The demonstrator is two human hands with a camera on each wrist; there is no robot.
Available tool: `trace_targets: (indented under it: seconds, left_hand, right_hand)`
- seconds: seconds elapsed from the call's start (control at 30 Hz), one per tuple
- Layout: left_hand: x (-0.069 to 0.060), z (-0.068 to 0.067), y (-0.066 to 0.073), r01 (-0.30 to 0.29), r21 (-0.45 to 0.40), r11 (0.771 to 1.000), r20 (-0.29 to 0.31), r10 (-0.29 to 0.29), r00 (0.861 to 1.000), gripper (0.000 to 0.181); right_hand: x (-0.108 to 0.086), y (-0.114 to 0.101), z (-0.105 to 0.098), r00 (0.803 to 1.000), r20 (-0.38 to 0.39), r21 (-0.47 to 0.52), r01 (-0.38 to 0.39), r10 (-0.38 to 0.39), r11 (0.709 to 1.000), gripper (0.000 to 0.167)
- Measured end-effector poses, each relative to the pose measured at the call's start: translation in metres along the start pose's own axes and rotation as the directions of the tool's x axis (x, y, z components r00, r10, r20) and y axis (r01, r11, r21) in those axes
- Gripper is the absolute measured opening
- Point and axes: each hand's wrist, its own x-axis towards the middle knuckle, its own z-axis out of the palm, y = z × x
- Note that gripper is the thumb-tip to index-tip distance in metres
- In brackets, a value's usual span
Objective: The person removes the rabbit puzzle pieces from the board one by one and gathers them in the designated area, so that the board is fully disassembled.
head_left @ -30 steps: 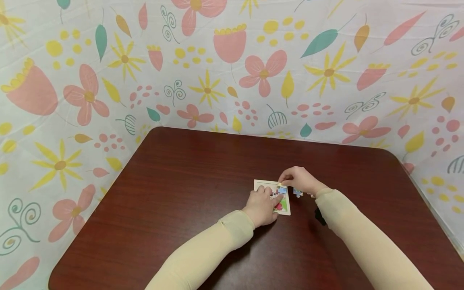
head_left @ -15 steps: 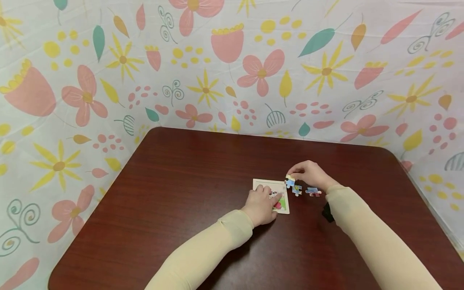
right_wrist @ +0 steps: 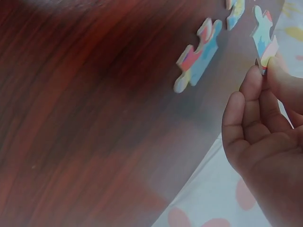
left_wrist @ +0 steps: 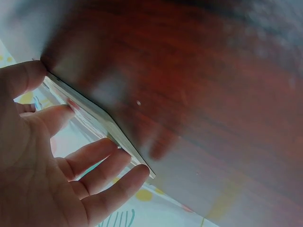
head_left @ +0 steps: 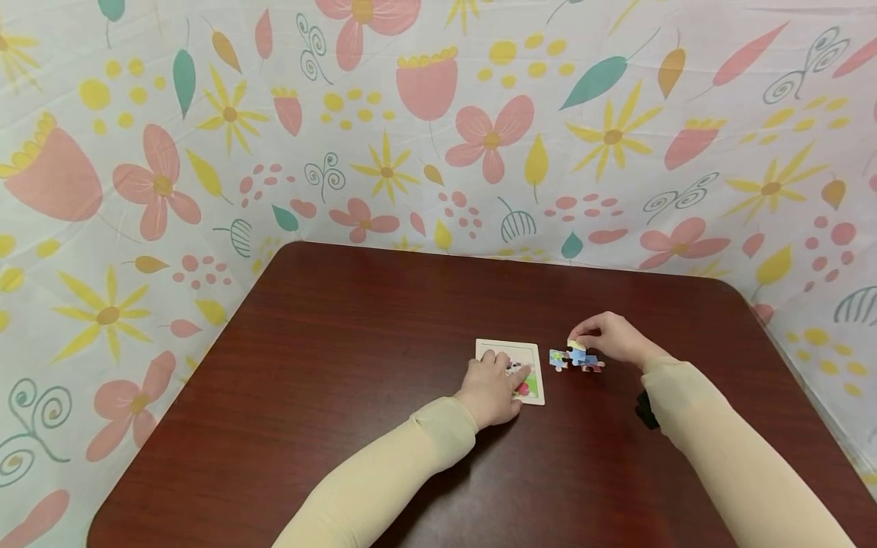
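Note:
My left hand (head_left: 488,390) rests on a small jigsaw board (head_left: 533,352) with a pale frame; part of its picture is filled, and the hand hides much of it. In the left wrist view the extended fingers (left_wrist: 106,194) and the thumb touch the board (left_wrist: 116,130). My right hand (head_left: 613,336) pinches a blue and yellow jigsaw piece (head_left: 576,352) between thumb and fingertips, raised above the table. Below it lie two loose pieces: a blue one with a yellow-green patch (head_left: 557,358) and a blue and red one (right_wrist: 201,56).
Everything lies on a dark reddish-brown table (head_left: 342,327) with rounded corners. A white cloth with a flower print (head_left: 384,99) hangs behind it and along its sides. A black object (head_left: 646,411) shows at the right wrist.
My right hand has drawn the pinched piece away from the board's upper right corner, rightward over the loose pieces. My left hand has stayed on the board.

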Motion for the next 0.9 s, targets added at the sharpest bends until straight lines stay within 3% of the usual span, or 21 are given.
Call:
trace_targets:
  seconds: [0.9]
  left_hand:
    - [-0.002,-0.001,-0.003,-0.008,-0.015,1.000,-0.005,0.008,1.000,0.060]
  right_hand:
    - [-0.030,0.058,-0.016,0.996,-0.017,-0.085,-0.085,0.083,0.993,0.010]
